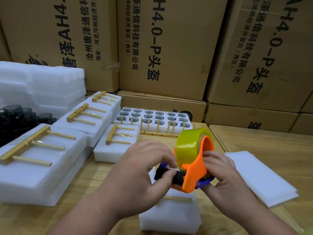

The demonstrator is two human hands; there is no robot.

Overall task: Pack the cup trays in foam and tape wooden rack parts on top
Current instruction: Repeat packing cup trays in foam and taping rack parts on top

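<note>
Cardboard boxes (169, 48) behind wooden table (254, 143). Your left hand (144, 167) pinches tape end; right hand (223, 177) grips tape dispenser (194, 160) above foam block (171, 216) carrying rack part (177, 199). Risk: tape folds, sticks to itself.

Both forearms reach forward, the left hand (145, 168) with fingers curled and pinching, the right hand (221, 173) curled in a grip close beside it.

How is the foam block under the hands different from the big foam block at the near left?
The foam block under the hands is small, with one wooden piece showing; the near-left foam block is wider and carries a whole wooden rack part with three pegs, under clear tape. Both are white foam on the wooden table.
</note>
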